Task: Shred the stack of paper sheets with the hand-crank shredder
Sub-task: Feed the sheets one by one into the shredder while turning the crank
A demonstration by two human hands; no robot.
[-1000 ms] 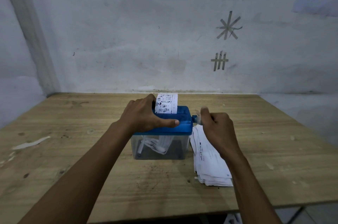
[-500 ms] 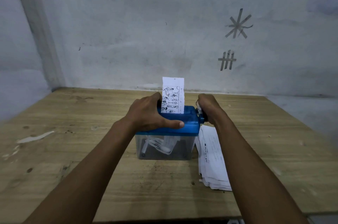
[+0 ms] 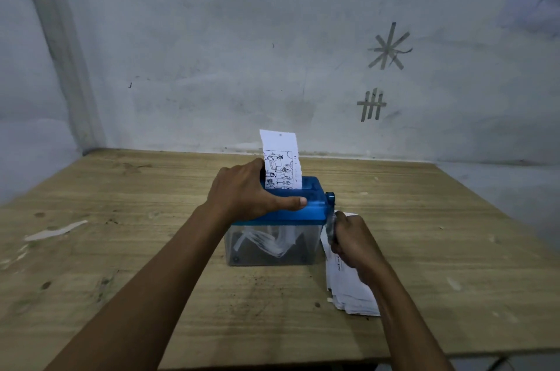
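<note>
1. Head view: left hand, fingers clamped over the blue shredder on the tabletop; right hand grips the crank.
2. Crank has swung from top to bottom of its turn; sheet is feeding, stack alongside awaits.

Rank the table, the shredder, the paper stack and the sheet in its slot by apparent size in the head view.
1. Table
2. Shredder
3. Paper stack, though the right hand hides part and it lies nearer the camera
4. Sheet in the slot, only its upper part showing
</note>
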